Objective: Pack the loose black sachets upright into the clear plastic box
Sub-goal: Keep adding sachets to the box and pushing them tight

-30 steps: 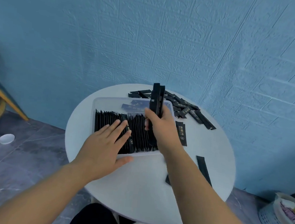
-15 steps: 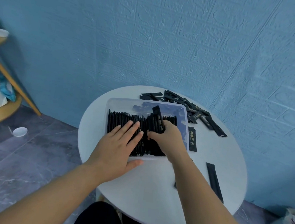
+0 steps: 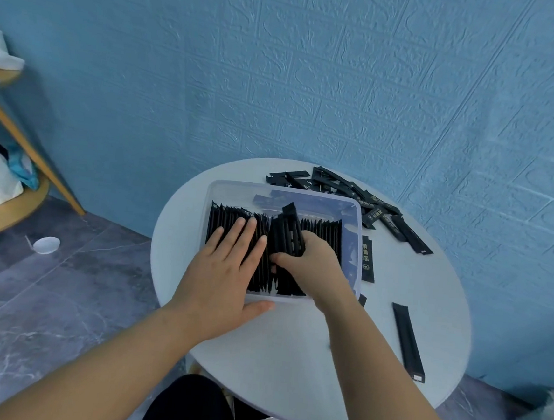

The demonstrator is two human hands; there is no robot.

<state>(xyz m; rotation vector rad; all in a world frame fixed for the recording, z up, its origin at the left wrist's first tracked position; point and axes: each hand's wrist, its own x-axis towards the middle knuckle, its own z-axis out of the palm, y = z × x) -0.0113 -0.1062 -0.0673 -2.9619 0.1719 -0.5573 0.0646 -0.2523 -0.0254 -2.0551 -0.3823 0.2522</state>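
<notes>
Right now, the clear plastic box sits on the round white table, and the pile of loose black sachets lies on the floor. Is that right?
Not quite. The pile of loose black sachets is not on the floor. It lies on the round white table, just beyond the far right corner of the clear plastic box. The head view shows it. The box does sit on that table.
</notes>
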